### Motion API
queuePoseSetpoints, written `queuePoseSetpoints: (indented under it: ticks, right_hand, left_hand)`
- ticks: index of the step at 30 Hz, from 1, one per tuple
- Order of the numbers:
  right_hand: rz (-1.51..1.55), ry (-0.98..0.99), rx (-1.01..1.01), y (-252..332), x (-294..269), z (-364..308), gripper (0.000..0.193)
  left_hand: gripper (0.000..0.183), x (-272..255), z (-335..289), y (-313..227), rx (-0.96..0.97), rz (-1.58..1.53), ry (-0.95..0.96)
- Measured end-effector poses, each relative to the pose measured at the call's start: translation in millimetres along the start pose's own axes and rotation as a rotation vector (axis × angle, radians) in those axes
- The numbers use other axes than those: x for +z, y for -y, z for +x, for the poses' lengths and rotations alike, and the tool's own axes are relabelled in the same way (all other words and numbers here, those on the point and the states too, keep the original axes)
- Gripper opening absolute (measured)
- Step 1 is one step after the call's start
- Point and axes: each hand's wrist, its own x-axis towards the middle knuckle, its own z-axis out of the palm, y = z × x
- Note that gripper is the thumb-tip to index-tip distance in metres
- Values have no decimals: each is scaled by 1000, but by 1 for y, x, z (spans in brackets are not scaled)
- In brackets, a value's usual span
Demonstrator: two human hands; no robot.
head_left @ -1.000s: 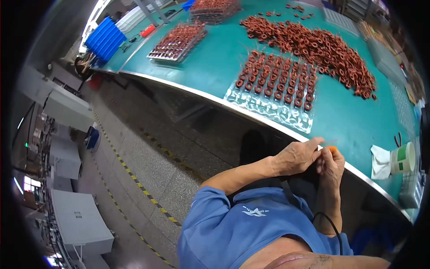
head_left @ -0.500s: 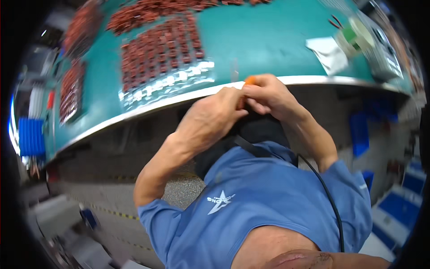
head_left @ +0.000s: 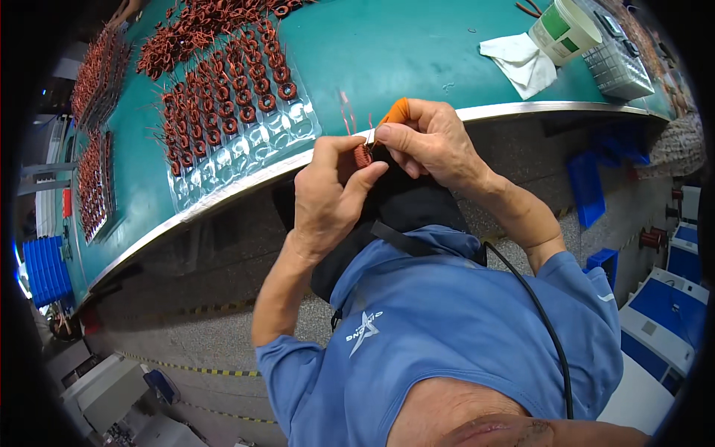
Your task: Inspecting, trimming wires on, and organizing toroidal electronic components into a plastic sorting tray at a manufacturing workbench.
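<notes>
My left hand (head_left: pixel 331 186) holds a small ring coil (head_left: pixel 363 155) wound with copper-red wire, pinched between thumb and fingers in front of the table edge. Loose wire ends stick up from the coil. Close against it, my right hand (head_left: pixel 432 141) pinches a small white piece (head_left: pixel 370 136) between thumb and index finger; whether it also grips a wire is hidden. An orange finger cover (head_left: pixel 397 112) wraps the right index finger. To the left on the table, a clear plastic tray (head_left: pixel 279 138) carries rows of similar coils (head_left: pixel 223 104), with several bare pockets along its near side.
Loose coils (head_left: pixel 201 30) are heaped behind the tray, and stacked filled trays (head_left: pixel 97 82) stand farther left. A white cloth (head_left: pixel 521 67), a white and green tub (head_left: pixel 566 33) and a silvery box (head_left: pixel 618 67) sit right. Blue bins (head_left: pixel 587 190) are below the table.
My hands have shifted a little left, and the left hand has turned so the coil shows between its fingers. The right hand has drawn slightly apart, a white piece now visible. The view has moved.
</notes>
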Motion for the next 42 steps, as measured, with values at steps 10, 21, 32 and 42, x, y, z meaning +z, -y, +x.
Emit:
queuePoseSetpoints:
  ticks: [10,21,32,42]
  right_hand:
    - [-44,66,-85,-8,9,12,22]
    - [-211,-153,-181,4,1,23,21]
    - [-585,-151,-393,31,-56,77,26]
    - [-1017,-278,-390,27,-125,157,26]
  left_hand:
    - [23,19,-9,18,-61,-723,-75]
    - [15,-12,-23,28,-41,-710,-313]
    - [6,-55,30,40,316,283,-610]
    - [7,-46,56,48,202,553,-545]
